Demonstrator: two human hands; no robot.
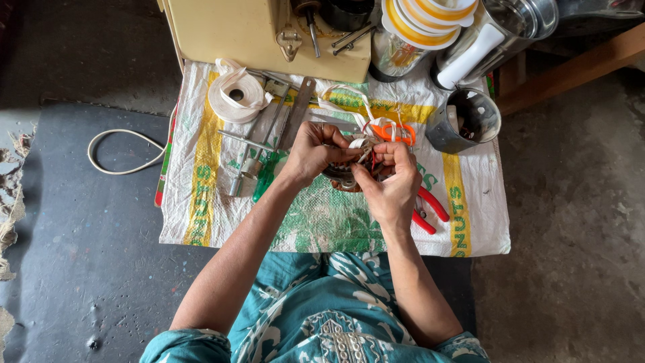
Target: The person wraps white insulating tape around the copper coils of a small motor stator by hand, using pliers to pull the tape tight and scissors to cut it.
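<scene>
Over the woven sack [201, 202] on the dark floor, left hand [312, 153] and right hand [393, 188] have fingers pinched tight on a small wire-and-tape coil bundle [359, 151] mid-sack, red pliers [430, 208] beside, tape roll [235, 97] and tools toward the far edge.

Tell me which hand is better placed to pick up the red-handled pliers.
Probably the right hand: the red-handled pliers lie just beside its wrist on the woven sack, while the left hand is farther away across the wound coil.

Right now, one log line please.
left hand: grips coil | right hand: pinches its wires | pliers: on sack | tape roll: idle
</scene>
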